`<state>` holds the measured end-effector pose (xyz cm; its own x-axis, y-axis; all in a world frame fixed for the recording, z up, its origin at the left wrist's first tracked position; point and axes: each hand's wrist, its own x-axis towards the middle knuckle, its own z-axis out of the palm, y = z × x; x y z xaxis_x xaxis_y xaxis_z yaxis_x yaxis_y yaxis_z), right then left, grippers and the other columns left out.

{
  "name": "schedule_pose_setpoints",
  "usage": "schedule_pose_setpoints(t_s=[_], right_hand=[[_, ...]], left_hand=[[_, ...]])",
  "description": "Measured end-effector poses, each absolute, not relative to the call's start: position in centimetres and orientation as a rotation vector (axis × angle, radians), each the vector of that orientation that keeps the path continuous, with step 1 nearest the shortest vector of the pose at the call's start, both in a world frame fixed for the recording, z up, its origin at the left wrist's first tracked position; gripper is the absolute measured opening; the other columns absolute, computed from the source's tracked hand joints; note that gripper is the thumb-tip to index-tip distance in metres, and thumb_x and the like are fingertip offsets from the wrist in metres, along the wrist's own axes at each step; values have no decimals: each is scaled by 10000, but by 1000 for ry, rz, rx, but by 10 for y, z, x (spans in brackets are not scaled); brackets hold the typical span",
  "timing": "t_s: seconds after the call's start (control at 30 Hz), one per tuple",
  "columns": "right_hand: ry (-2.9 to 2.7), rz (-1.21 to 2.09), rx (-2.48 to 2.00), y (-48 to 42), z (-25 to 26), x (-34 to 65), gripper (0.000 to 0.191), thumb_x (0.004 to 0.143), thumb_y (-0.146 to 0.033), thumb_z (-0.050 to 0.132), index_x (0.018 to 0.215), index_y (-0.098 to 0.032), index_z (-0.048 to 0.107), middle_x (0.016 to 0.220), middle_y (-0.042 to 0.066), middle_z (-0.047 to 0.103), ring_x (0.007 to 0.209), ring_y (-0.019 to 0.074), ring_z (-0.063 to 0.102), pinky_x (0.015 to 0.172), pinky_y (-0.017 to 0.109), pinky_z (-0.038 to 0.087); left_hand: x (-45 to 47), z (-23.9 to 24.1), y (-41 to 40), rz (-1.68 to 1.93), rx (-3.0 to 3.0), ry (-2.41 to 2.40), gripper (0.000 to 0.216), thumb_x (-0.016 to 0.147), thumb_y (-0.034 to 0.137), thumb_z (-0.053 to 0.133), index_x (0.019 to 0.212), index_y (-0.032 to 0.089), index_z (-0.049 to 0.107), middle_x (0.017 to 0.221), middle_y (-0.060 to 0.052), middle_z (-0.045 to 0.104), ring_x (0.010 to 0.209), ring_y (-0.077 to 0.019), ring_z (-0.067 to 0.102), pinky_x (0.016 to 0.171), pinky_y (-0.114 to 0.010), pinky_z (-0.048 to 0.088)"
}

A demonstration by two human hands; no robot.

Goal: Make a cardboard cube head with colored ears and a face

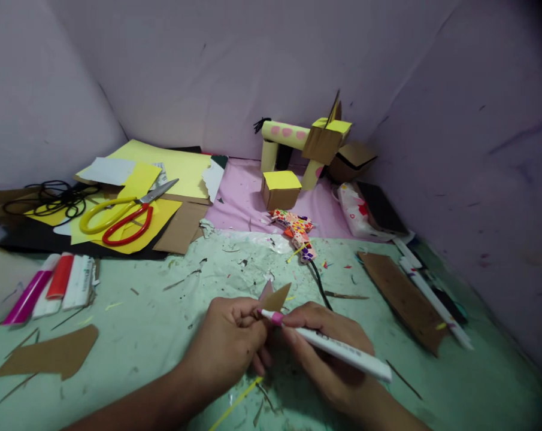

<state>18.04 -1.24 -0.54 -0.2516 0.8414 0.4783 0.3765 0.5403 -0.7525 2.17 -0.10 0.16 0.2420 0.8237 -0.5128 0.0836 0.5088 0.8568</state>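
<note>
Pinched in my left hand (232, 341) is a small pointed piece of brown cardboard (277, 297), its tips rising above my fingers. A second, purplish tip shows behind it. My right hand (331, 347) is closed around a white marker (342, 352) with a pink collar. The marker's tip is at the cardboard's lower edge, close to my left fingertips; whether it touches is too small to tell. Beyond my hands lies a glue gun (297, 230) wrapped in colourful patterned covering, its black cord running toward me.
Scissors (138, 206) lie on yellow paper at the left, near black cord (55, 200) and several markers (61, 287). A cardboard animal figure (288, 134) and a yellow-topped box (282, 190) stand at the back. Cardboard strip (400, 299) lies right.
</note>
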Motion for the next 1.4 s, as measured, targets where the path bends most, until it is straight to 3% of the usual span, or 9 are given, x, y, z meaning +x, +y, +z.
schedule_pose_setpoints(t_s=[0.2,0.5,0.83,1.17,1.4], right_hand=[[-1815,569,-1083,-12,-5,184,130,803,-128,594,883,-198,670,694,-6,703,551,108,643,531,191,513],[-1806,590,-993,-11,-2,179,158,773,-83,590,875,-172,671,683,16,700,572,113,663,532,187,520],[-1699,487,-1177,-8,-6,187,100,810,-153,588,828,-199,676,634,-12,691,500,116,624,510,205,509],[-1736,649,-1017,-13,-4,176,159,775,-100,588,881,-169,685,689,23,706,580,125,666,535,200,514],[-1604,549,-1205,-9,-8,181,101,804,-179,597,819,-202,694,633,-4,684,528,125,625,551,228,515]], left_hand=[[20,4,-1,602,950,1231,182,642,330,561,579,160,564,412,16,568,354,-97,506,390,-213,435],[19,6,0,623,987,1235,239,616,411,559,579,175,542,410,13,564,356,-103,509,397,-223,435],[17,3,-1,646,961,1227,232,632,373,601,609,142,611,458,-2,588,377,-105,523,401,-223,440],[17,6,0,664,1012,1199,253,667,393,590,592,151,588,439,-5,591,375,-102,517,413,-218,436],[15,1,-2,660,923,1221,230,637,359,620,606,131,620,452,-9,592,389,-110,535,406,-218,437]])
